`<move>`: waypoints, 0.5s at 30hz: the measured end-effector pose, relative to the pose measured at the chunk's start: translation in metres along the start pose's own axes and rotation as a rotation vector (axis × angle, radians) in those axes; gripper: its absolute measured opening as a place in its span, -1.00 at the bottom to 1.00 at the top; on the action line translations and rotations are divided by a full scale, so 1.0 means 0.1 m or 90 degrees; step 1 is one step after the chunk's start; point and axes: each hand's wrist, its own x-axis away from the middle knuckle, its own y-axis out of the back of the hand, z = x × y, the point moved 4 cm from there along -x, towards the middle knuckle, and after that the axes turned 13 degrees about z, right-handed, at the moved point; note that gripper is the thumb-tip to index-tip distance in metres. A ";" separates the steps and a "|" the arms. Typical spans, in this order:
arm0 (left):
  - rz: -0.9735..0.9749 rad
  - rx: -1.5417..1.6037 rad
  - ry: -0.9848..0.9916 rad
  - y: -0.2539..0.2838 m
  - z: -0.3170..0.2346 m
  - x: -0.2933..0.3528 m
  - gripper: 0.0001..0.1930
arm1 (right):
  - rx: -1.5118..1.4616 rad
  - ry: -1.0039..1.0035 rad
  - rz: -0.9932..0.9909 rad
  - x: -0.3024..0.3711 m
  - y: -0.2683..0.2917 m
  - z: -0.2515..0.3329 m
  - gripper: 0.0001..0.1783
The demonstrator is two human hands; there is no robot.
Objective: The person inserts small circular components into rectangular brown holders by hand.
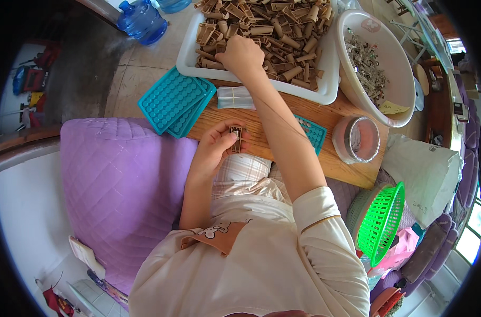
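Observation:
My left hand [215, 143] is closed around a small brown plastic housing [235, 138], held above my lap by the table's near edge. Its hollow side faces up, with something small and silvery inside by my thumb. Across the table, my right hand [242, 57] reaches into a white tub [304, 93] heaped with brown plastic housings [288, 42]. The fingers there are curled down at the heap's near left side. Their tips are hidden, and what they pinch cannot be made out.
Teal trays [172, 100] stack at the table's left, beside clear plastic bags [235, 98]. Under my right forearm, another teal tray [317, 136] holds small round pieces. Right of it stand a clear round container [355, 139] and a large basin [404, 79] of metal parts. A green basket [380, 224] sits lower right.

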 end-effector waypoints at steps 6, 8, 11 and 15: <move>-0.023 -0.002 -0.004 -0.01 -0.02 0.04 -0.68 | -0.210 0.180 -0.273 0.15 0.33 -0.13 -0.84; -0.039 0.004 -0.027 -0.05 -0.07 0.03 -0.69 | -0.359 0.192 -0.224 0.31 0.51 -0.28 -0.85; -0.026 0.044 -0.079 -0.15 -0.05 -0.07 -0.67 | -0.496 0.169 -0.216 0.61 0.70 -0.65 -0.77; -0.013 0.169 -0.135 -0.31 -0.02 -0.17 -0.65 | -0.487 0.127 -0.200 1.14 0.80 -1.01 -0.71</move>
